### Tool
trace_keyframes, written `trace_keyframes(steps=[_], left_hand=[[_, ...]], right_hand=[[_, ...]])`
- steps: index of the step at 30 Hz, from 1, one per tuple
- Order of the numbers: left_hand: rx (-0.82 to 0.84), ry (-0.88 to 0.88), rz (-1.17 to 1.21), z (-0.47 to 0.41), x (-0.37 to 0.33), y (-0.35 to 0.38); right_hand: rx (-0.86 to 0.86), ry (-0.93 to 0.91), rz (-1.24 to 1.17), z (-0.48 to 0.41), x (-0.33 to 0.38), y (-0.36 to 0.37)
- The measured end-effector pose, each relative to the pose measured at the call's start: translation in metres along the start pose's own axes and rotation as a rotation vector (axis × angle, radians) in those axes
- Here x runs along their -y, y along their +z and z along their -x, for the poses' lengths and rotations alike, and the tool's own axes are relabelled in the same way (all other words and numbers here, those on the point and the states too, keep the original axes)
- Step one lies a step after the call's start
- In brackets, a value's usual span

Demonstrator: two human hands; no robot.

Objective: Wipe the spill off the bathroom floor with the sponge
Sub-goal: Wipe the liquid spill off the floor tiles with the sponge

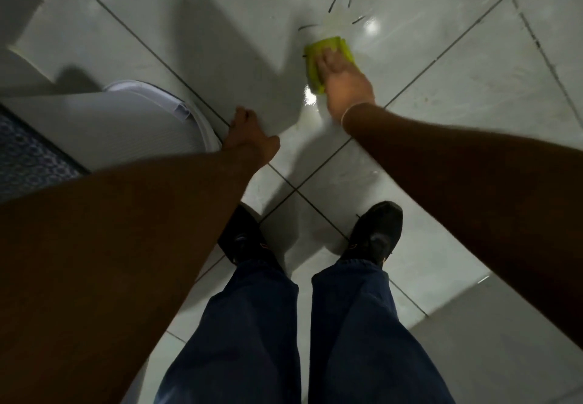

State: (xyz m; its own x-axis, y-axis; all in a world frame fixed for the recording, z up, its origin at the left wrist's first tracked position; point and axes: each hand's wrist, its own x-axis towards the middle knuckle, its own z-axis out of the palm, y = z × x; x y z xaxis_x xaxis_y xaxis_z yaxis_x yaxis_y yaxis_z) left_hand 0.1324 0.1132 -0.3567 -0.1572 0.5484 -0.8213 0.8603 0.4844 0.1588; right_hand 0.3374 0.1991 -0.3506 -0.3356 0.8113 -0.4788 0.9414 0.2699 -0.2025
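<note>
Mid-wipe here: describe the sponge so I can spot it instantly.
On the pale tiled floor, ahead of the black shoes, the right hand presses flat on the sponge, at the near edge of the yellowish spill. It is the only bright yellow-green thing in view.

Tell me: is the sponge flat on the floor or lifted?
Flat: the right hand presses the sponge onto the floor beside the spill.

Sponge [328, 48] on the floor [473, 66], spill [339, 18] just beyond, shoes [375, 233] behind
</note>
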Motion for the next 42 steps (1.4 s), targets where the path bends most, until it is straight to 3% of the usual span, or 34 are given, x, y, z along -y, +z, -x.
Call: trace_keyframes(steps=[4, 6, 8, 10, 12, 16, 20, 22, 27, 31, 35, 41, 42], left_hand=[[0.023, -0.039, 0.005, -0.002, -0.004, -0.005], [0.025, -0.037, 0.0, 0.0, -0.006, -0.005], [0.013, -0.036, -0.003, 0.0, -0.008, -0.006], [0.018, -0.031, -0.007, 0.0, -0.008, -0.009], [0.036, -0.01, -0.009, -0.001, -0.007, -0.014], [0.037, 0.003, 0.037, 0.0, -0.004, -0.012], [0.021, 0.0, 0.036, 0.001, -0.006, -0.009], [0.023, 0.001, 0.021, 0.002, -0.008, -0.01], [0.039, -0.034, 0.042, 0.0, -0.006, -0.011], [-0.018, -0.038, 0.025, 0.002, -0.002, -0.007], [-0.095, -0.007, 0.023, 0.009, 0.001, 0.005], [-0.196, -0.04, 0.095, 0.014, -0.01, 0.011], [-0.197, -0.042, 0.084, 0.015, -0.013, 0.012]], right_hand=[[0.008, 0.154, -0.109, -0.015, 0.011, -0.004], [0.012, 0.015, -0.113, -0.016, 0.028, 0.001], [0.129, -0.241, -0.041, -0.009, 0.044, 0.009], [0.203, -0.358, 0.023, -0.001, 0.047, 0.018], [0.13, -0.287, 0.014, 0.004, 0.04, 0.016], [-0.047, 0.04, -0.018, -0.016, 0.014, -0.014], [-0.002, 0.128, 0.005, -0.035, 0.012, -0.029], [0.014, 0.03, 0.05, -0.028, 0.022, -0.023], [0.184, -0.446, 0.23, 0.029, 0.048, 0.018], [0.055, -0.614, 0.31, 0.066, 0.026, 0.035], [-0.113, -0.48, 0.268, 0.068, -0.001, 0.038], [-0.072, 0.3, -0.178, 0.029, -0.014, 0.017], [-0.097, 0.36, -0.221, 0.025, -0.003, 0.018]])
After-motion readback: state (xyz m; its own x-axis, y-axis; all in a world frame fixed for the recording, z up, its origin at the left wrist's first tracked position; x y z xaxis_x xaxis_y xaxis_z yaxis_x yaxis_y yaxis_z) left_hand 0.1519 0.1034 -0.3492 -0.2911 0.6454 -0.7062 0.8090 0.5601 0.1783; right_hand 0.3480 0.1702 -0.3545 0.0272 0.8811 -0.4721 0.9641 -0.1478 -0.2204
